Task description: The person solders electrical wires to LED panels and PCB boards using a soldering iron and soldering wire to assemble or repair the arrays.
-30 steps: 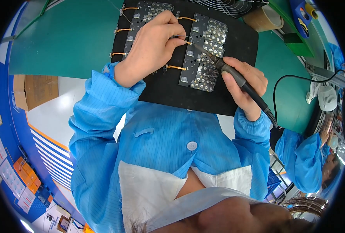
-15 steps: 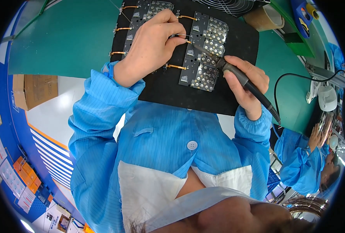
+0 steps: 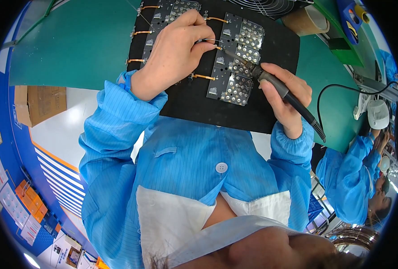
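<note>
My left hand is closed in a pinch at the middle of the right-hand column of boards. Between its fingertips runs a thin silvery solder wire, and the end of a short orange cable shows just beyond them. My right hand grips a black soldering iron. The iron's tip points up and left toward that cable end; whether it touches is too small to tell. Under both hands lie dark circuit boards with rows of round silvery contacts, some bearing orange cables. My left hand covers part of the left column.
A black mat lies under the boards on a green tabletop. At the back stand a wire-grilled fan, a cardboard roll and a green holder. The iron's cord loops right. A co-worker sits at far right.
The soldering iron and my right hand have shifted very slightly to the right. My left hand stays put. At far right, the co-worker's hands have moved up toward a small white fan.
</note>
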Available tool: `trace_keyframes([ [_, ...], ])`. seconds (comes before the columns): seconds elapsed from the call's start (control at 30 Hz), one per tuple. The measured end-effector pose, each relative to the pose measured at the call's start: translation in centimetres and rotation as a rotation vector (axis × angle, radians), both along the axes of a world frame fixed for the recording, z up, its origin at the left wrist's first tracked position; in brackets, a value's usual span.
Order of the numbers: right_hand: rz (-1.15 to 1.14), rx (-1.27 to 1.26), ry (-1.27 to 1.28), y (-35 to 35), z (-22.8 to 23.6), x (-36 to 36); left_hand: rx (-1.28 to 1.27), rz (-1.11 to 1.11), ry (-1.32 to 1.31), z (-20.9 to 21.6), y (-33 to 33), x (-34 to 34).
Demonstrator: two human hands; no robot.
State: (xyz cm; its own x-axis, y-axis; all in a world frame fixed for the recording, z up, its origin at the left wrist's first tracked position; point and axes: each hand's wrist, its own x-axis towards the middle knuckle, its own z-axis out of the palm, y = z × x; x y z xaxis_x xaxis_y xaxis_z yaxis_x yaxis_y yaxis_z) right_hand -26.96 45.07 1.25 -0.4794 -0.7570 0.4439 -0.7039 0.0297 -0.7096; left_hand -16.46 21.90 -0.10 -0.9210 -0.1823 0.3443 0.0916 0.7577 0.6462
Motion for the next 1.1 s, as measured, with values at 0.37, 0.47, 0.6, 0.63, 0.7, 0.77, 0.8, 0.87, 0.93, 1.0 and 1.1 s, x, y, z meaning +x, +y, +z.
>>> trace_keyframes([
  [0.37,-0.012,0.012,-0.039,-0.2,0.2,0.3,0.004,0.011,-0.001,0.1,-0.2,0.3],
  [0.47,0.000,0.012,-0.048,-0.1,0.3,0.4,-0.003,0.013,-0.001,0.1,-0.2,0.4],
  [0.6,-0.020,0.015,-0.048,0.2,0.7,0.4,0.006,0.009,-0.002,0.0,-0.3,0.4],
  [0.63,-0.034,0.007,-0.040,0.4,0.8,0.4,0.005,0.009,-0.002,0.0,-0.3,0.4],
  [0.7,-0.065,-0.014,-0.065,0.9,0.9,0.3,0.000,0.010,-0.006,0.0,-0.3,0.5],
  [0.77,-0.123,-0.040,-0.143,1.3,1.0,0.3,0.004,0.004,-0.001,0.0,-0.4,0.4],
  [0.8,-0.124,-0.039,-0.141,1.3,0.9,0.3,0.007,0.001,0.004,0.0,-0.4,0.4],
  [0.87,-0.115,-0.023,-0.137,1.3,0.5,0.2,0.010,0.001,0.000,0.1,-0.4,0.4],
  [0.93,-0.089,-0.006,-0.148,1.1,0.5,0.3,0.012,0.002,-0.003,0.1,-0.3,0.4],
  [1.0,-0.055,0.020,-0.140,0.6,0.4,0.6,0.004,0.001,-0.003,0.1,-0.3,0.3],
  [1.1,-0.043,0.026,-0.137,0.1,0.2,0.7,0.002,0.002,0.000,0.1,-0.3,0.3],
])
